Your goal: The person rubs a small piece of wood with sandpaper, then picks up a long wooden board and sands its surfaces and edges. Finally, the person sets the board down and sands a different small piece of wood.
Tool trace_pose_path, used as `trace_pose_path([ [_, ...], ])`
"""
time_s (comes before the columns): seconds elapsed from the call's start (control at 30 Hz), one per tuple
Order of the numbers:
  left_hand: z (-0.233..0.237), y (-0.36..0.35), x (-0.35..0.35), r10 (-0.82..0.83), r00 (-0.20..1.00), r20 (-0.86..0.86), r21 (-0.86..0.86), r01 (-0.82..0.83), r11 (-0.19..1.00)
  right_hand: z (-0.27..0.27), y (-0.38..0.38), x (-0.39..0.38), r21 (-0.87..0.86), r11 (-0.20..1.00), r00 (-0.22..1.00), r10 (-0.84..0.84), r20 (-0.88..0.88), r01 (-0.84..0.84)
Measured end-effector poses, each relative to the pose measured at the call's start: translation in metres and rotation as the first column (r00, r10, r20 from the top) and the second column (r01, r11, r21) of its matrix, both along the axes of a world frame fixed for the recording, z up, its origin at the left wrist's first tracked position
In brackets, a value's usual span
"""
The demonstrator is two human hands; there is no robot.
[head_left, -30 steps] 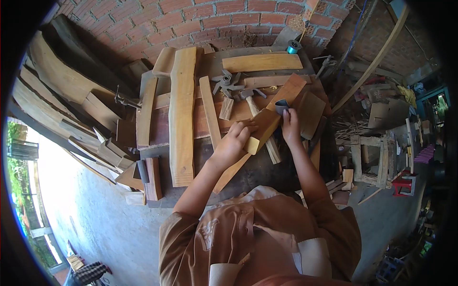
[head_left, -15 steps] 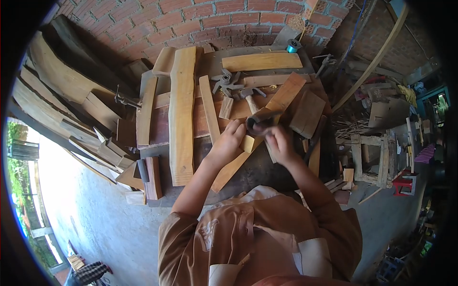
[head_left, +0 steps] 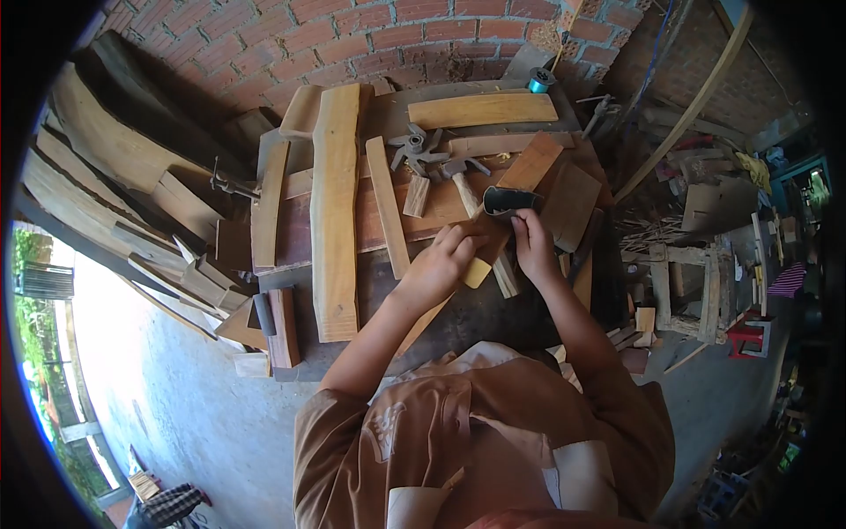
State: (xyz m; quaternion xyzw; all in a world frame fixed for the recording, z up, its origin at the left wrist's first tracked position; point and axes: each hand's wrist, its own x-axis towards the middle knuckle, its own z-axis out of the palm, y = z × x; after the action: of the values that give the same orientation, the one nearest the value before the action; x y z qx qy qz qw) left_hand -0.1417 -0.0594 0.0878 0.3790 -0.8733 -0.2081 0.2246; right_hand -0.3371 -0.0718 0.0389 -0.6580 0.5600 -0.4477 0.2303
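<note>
My left hand (head_left: 445, 262) is closed over a small yellow wooden piece (head_left: 477, 273), whose rounded end shows below the fingers. Close by, my right hand (head_left: 534, 240) pinches a dark curled sheet (head_left: 511, 201) that looks like sandpaper; its fingertips are partly hidden behind the curl. Both hands are above a long brown board (head_left: 536, 163) lying slantwise on the workbench. Just beyond them rests a hammer (head_left: 458, 169), its wooden handle partly covered by my hands. A star-shaped metal part (head_left: 416, 148) lies behind a short wooden block (head_left: 417, 197).
A long pale plank (head_left: 337, 220) and a narrow strip (head_left: 388, 207) lie left of my hands. Another board (head_left: 483, 110) and a blue spool (head_left: 541, 80) are at the back. A wooden block (head_left: 284, 328) stands near the front left edge. A brick wall (head_left: 352, 35) rises behind.
My right hand has moved slightly up and right with the dark sheet, which shows its curl more sharply. My left hand has shifted a little right with the yellow piece.
</note>
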Motion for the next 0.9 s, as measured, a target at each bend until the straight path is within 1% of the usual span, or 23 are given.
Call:
trace_pose_path([
  [0.03,0.000,-0.001,0.001,-0.002,1.000,0.000,-0.003,0.002,1.000,0.002,-0.002,-0.001,-0.013,1.000,0.999,0.016,-0.048,-0.016],
  [0.1,-0.001,-0.004,0.002,0.009,0.990,-0.140,0.019,-0.007,1.000,-0.006,-0.001,0.002,-0.023,1.000,1.000,-0.001,-0.024,0.000],
  [0.13,0.000,-0.008,0.005,-0.006,0.998,-0.065,-0.023,0.005,1.000,-0.009,0.000,0.004,-0.029,0.999,1.000,-0.014,0.003,0.014],
  [0.17,0.001,-0.009,0.005,-0.008,0.998,-0.068,-0.027,0.006,1.000,-0.011,-0.001,0.005,-0.032,0.999,1.000,-0.015,-0.001,0.015],
  [0.23,0.021,-0.005,0.006,0.114,0.992,-0.050,-0.036,-0.116,0.993,-0.011,0.003,0.012,-0.033,0.998,0.999,-0.050,0.018,0.050],
  [0.27,0.027,-0.008,0.008,0.107,0.993,0.058,-0.069,-0.103,0.992,-0.007,0.004,0.016,-0.067,0.996,0.998,-0.053,0.026,0.055],
  [0.3,0.026,-0.009,0.009,0.105,0.993,0.060,-0.067,-0.100,0.993,-0.006,0.006,0.019,-0.065,0.996,0.998,-0.055,0.028,0.057],
  [0.37,0.022,-0.011,0.008,0.202,0.979,-0.020,-0.031,-0.203,0.979,-0.003,0.007,0.021,-0.004,0.998,0.997,-0.070,-0.042,0.069],
  [0.4,0.018,-0.011,0.008,0.256,0.964,-0.066,0.014,-0.256,0.967,-0.003,0.007,0.022,-0.006,0.997,0.996,-0.073,-0.042,0.073],
  [0.43,0.013,-0.011,0.007,0.254,0.965,-0.066,0.012,-0.254,0.967,-0.003,0.007,0.023,-0.049,0.998,0.999,-0.044,-0.023,0.043],
  [0.47,0.008,-0.011,0.006,0.251,0.960,-0.122,0.042,-0.247,0.968,-0.004,0.007,0.025,-0.093,0.996,1.000,-0.014,-0.005,0.013],
  [0.5,0.007,-0.011,0.005,0.249,0.953,-0.176,0.072,-0.239,0.968,-0.005,0.007,0.025,-0.096,0.995,1.000,-0.013,-0.003,0.012],
  [0.53,0.012,-0.008,0.004,0.246,0.963,-0.105,0.086,-0.238,0.967,-0.007,0.008,0.026,-0.076,0.997,1.000,-0.021,-0.004,0.020],
  [0.6,0.006,-0.007,0.006,0.264,0.958,-0.116,0.082,-0.255,0.963,-0.010,0.008,0.027,-0.052,0.998,1.000,-0.029,-0.004,0.029],
  [0.67,0.004,-0.006,0.009,0.275,0.953,-0.128,0.082,-0.267,0.960,-0.012,0.007,0.029,-0.087,0.995,0.996,-0.058,-0.075,0.051],
  [0.7,0.005,-0.006,0.010,0.275,0.955,-0.108,0.122,-0.262,0.957,-0.010,0.006,0.029,-0.087,0.995,0.995,-0.062,-0.075,0.055],
  [0.73,0.005,-0.006,0.011,0.275,0.957,-0.089,0.162,-0.259,0.952,-0.008,0.006,0.030,-0.065,0.994,0.991,-0.097,-0.093,0.091],
  [0.77,0.004,-0.006,0.010,0.274,0.957,-0.090,0.162,-0.258,0.953,-0.006,0.005,0.030,-0.044,0.991,0.985,-0.129,-0.111,0.125],
  [0.8,0.003,-0.006,0.010,0.275,0.954,-0.116,0.141,-0.258,0.956,-0.011,0.001,0.026,-0.045,0.991,0.985,-0.129,-0.112,0.124],
  [0.87,0.003,-0.005,0.008,0.275,0.951,-0.142,0.121,-0.259,0.958,-0.028,-0.006,0.016,0.054,0.995,0.995,-0.081,-0.061,0.084],
  [0.9,0.004,-0.003,0.006,0.304,0.941,-0.148,0.194,-0.274,0.942,-0.023,-0.006,0.016,0.053,0.995,0.995,-0.082,-0.061,0.085],
])
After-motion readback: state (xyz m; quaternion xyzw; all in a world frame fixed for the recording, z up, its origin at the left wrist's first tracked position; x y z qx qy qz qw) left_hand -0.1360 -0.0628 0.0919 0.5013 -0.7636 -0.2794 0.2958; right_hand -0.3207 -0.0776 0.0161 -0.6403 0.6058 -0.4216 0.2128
